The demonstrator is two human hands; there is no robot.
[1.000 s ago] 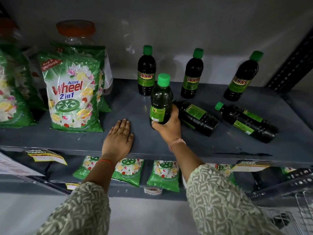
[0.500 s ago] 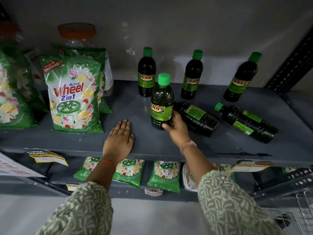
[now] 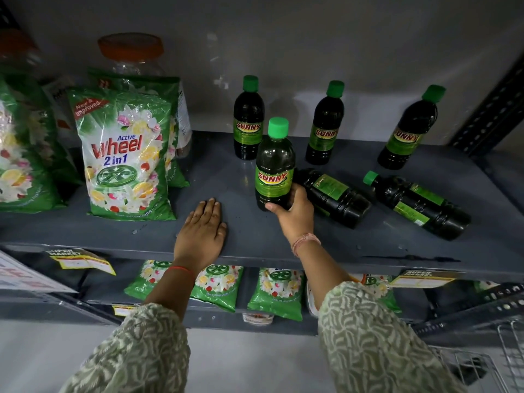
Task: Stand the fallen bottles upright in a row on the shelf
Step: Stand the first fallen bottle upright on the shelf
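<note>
Dark bottles with green caps and green SUNNY labels stand on the grey shelf (image 3: 255, 239). Three are upright along the back wall: left (image 3: 248, 120), middle (image 3: 325, 126) and right (image 3: 408, 131). A fourth bottle (image 3: 274, 165) stands upright nearer the front, label facing me, with my right hand (image 3: 295, 217) wrapped around its base. Two bottles lie on their sides to the right: one (image 3: 331, 197) just behind my right hand, the other (image 3: 416, 205) farther right. My left hand (image 3: 201, 231) rests flat on the shelf, fingers spread, holding nothing.
Green Active Wheel detergent bags (image 3: 127, 160) stand on the shelf's left part, with an orange-lidded clear jar (image 3: 131, 55) behind them. Smaller green packets (image 3: 218, 287) hang on the shelf below. A perforated metal upright (image 3: 493, 109) bounds the right side. A wire basket (image 3: 487, 364) sits at the lower right.
The held bottle has been turned so its label faces me and has settled upright on the shelf. My right hand slid down to its base. My left hand stayed flat.
</note>
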